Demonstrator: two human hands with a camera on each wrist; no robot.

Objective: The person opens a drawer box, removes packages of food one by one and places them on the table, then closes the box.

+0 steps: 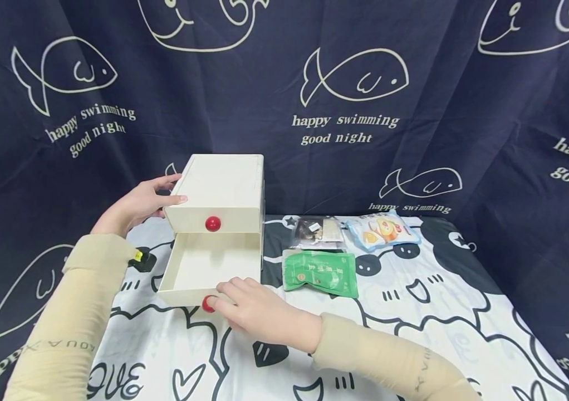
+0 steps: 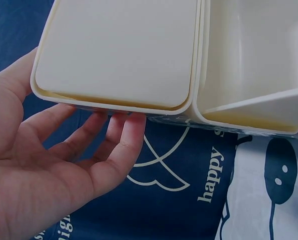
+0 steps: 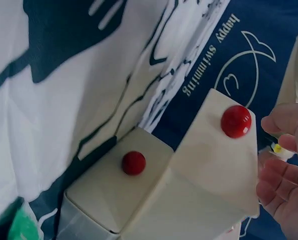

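A white two-drawer box [image 1: 226, 181] stands on the patterned cloth, the upper drawer closed. Its lower drawer [image 1: 189, 289] is pulled out, and the pale inside floor shows. My left hand [image 1: 141, 203] rests on the box's upper left edge, thumb on top; in the left wrist view the fingers [image 2: 131, 137] lie along its side. At the lower drawer's front is my right hand [image 1: 256, 309], its thumb by the red knob [image 1: 209, 303]. In the right wrist view the thumb and fingers stand apart beside the drawer front [image 3: 214, 160], with no grip on the red knob [image 3: 236, 121].
Right of the box lie a green pouch [image 1: 319, 273], a clear packet with dark contents [image 1: 317, 233] and a blue-and-white food packet [image 1: 384, 229]. A small black thing with a yellow label [image 1: 141, 259] is near my left forearm. A dark blue curtain [image 1: 264, 100] hangs behind.
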